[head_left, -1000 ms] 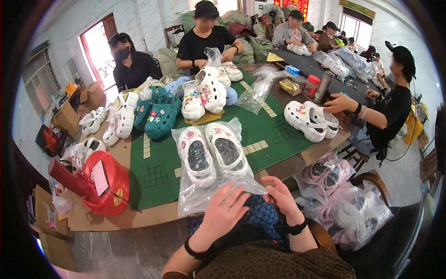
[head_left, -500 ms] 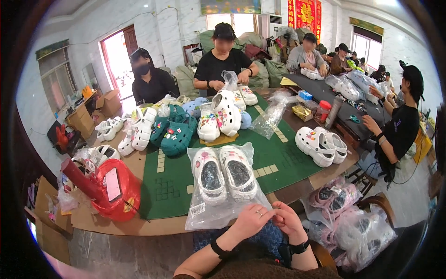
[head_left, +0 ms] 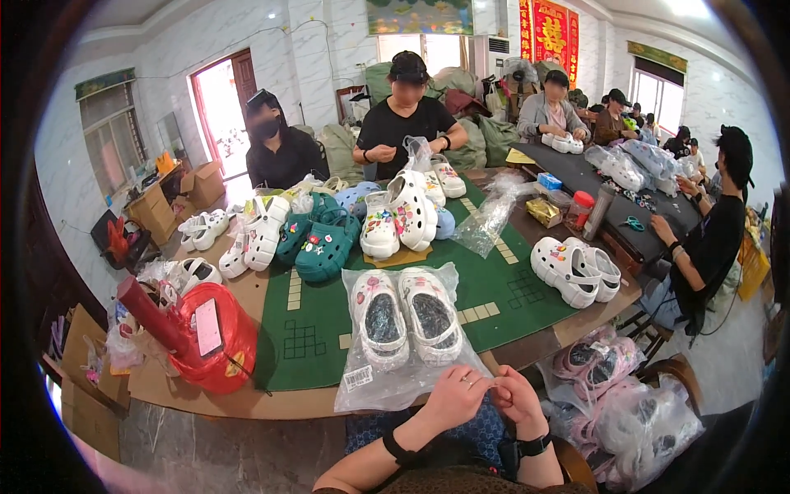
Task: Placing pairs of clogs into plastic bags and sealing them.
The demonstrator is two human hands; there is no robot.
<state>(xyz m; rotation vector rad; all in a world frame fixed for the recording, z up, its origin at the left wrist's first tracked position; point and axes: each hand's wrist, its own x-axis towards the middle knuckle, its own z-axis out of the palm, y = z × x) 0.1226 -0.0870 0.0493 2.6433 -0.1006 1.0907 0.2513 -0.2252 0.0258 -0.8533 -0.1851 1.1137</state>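
- Across the middle of the frame spreads the table [head_left: 189, 397], brown board around a green mat [head_left: 485, 286].
- Beyond its far edge, upper centre, a person in black [head_left: 409, 123] stands behind the piled shoes.
- Lower right, bagged pink clogs [head_left: 605, 379] heap up beside the table.
- At left, a red-wrapped bundle [head_left: 234, 346] takes up the near corner.
- Left of centre to centre, teal clogs [head_left: 329, 251] and charm-covered white clogs [head_left: 415, 212] close off the mat's far side.
- Lower centre, white clogs [head_left: 380, 325] lie side by side in a clear bag [head_left: 378, 397] reaching the table's near edge.
- Right of centre, a loose white pair [head_left: 568, 267] stands well apart from them.
- Upper right of centre, a crumpled clear bag [head_left: 487, 226] lies near a red-lidded jar [head_left: 581, 210].
- Below the bag's lower right corner, the left hand [head_left: 455, 399] and right hand [head_left: 518, 399] meet, fingers bent and tips nearly together; whether they pinch film, I cannot tell.
- On the bundle rests a pink phone [head_left: 208, 327].
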